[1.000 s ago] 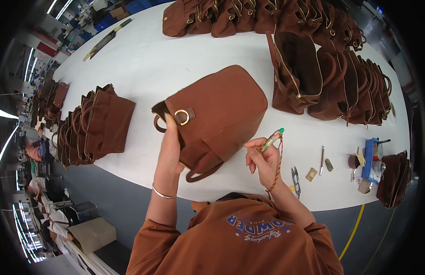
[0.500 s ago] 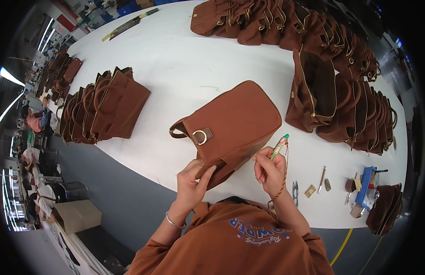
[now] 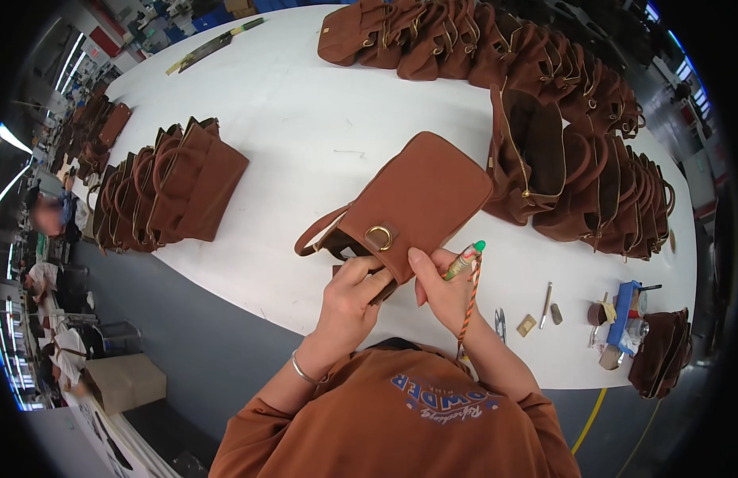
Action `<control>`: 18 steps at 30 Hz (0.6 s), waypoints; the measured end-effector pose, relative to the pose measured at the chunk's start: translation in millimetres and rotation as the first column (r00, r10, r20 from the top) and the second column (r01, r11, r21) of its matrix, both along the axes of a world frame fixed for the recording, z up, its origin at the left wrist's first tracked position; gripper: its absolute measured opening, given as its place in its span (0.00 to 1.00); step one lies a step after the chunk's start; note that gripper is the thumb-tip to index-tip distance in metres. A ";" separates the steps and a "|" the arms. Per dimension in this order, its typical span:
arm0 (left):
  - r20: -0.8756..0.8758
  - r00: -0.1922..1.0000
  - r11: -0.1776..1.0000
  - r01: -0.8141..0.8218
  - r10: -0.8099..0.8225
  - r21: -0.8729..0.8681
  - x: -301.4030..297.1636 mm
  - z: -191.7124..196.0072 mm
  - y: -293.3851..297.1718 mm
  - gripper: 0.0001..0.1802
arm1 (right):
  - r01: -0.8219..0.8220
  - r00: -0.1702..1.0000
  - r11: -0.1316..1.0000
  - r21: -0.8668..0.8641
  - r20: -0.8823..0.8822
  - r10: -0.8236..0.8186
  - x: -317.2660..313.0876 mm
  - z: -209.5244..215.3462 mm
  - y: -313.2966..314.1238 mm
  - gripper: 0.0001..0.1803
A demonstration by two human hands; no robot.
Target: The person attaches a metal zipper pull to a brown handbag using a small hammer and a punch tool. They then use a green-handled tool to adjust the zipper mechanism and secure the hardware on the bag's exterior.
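A brown leather handbag point(image 3: 432, 191) lies tilted on its side in front of me, its open top toward my body. A gold D-ring point(image 3: 378, 237) on a leather tab shows on its near end, and a handle point(image 3: 317, 231) loops out to the left. My left hand point(image 3: 349, 299) is closed on the bag's opening, fingertips hidden inside. My right hand point(image 3: 447, 295) pinches the bag's lower edge near the D-ring. It also keeps a slim green-capped tube point(image 3: 464, 260) with an orange braided cord against the palm.
Handbags stand in a row at the left point(image 3: 174, 183), with more at the far side point(image 3: 456, 40) and right point(image 3: 608, 191). Small scissors point(image 3: 500, 323), a tan block point(image 3: 526, 325), a pen-like tool point(image 3: 546, 309) and a blue tray point(image 3: 624, 315) lie at the right on the white table point(image 3: 305, 103).
My right hand has moved left onto the bag's edge. My left fingers have shifted into the opening. The bag has turned, bringing its opening and D-ring to the right.
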State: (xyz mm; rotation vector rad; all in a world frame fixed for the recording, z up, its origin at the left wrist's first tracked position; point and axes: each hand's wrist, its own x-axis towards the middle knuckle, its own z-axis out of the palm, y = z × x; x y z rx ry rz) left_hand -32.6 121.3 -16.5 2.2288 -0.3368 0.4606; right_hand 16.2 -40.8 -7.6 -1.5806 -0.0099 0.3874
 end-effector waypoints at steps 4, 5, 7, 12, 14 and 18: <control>-0.075 0.995 0.993 -0.072 0.065 -0.094 -8.7 11.3 1.6 0.21 | -0.009 1.000 1.000 -0.018 0.009 0.009 0.1 -4.3 4.3 0.24; -0.114 0.990 0.988 -0.093 0.078 -0.127 -13.0 18.6 4.0 0.19 | -0.006 1.000 1.000 -0.005 0.014 0.006 0.3 -5.0 4.0 0.24; -0.199 0.976 0.972 -0.132 0.093 -0.194 -23.1 28.6 13.2 0.17 | 0.008 1.000 1.000 0.012 0.001 -0.008 1.3 -7.2 2.3 0.24; -0.629 0.664 0.432 -0.467 -0.405 -0.772 -56.7 9.9 25.7 0.15 | 0.021 0.999 0.999 0.034 -0.028 -0.020 3.0 -6.8 2.2 0.24; -0.543 0.505 0.222 -0.561 -0.671 -0.797 -54.4 5.5 14.6 0.29 | 0.030 0.999 0.998 0.049 -0.030 -0.029 2.4 -8.5 3.6 0.24; -0.335 0.548 -0.115 -0.630 -0.766 -0.768 -39.1 5.0 -16.0 0.26 | 0.043 0.999 0.998 0.054 -0.028 -0.042 0.0 -12.0 -1.5 0.24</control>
